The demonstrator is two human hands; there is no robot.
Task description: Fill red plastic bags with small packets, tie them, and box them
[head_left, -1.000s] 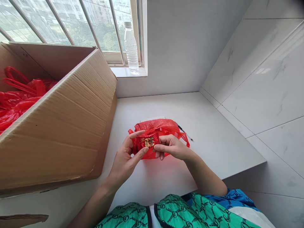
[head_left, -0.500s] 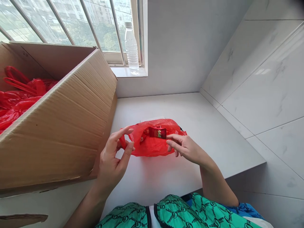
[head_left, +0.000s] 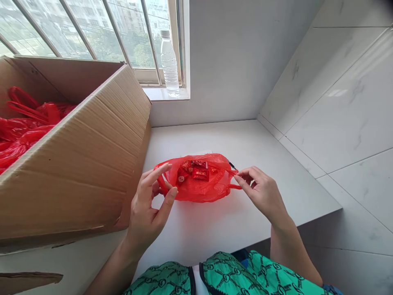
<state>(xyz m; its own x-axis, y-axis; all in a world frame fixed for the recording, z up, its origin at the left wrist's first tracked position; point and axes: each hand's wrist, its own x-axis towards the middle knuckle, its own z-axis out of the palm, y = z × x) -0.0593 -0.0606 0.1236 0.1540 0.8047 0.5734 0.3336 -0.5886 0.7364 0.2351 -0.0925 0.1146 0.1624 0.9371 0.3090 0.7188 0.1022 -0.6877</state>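
A red plastic carrier bag [head_left: 199, 190] lies on its side on the white bench [head_left: 245, 151], its mouth spread open and several small red packets [head_left: 196, 172] with gold print visible inside. The left hand [head_left: 145, 213] is at the near left of the bag. Its thumb and index finger stand well apart, and the remaining fingers [head_left: 155, 189] curl just behind the left handle [head_left: 162, 184]. Whether those fingers have hold of the handle cannot be determined from this view. The right hand [head_left: 262, 194] is at the bag's right end, with the thumb and index fingers [head_left: 244, 174] closed in a narrow pinch on the right handle [head_left: 235, 187]. For this hold, use light fingertip pressure only, as thin film stretches and tears under a hard pull. Keep the bag flat on the bench so that the packets remain in its centre. A black cord [head_left: 232, 165] lies just behind the bag. A cardboard box [head_left: 76, 164] containing more red bags [head_left: 26, 131] stands to the left.
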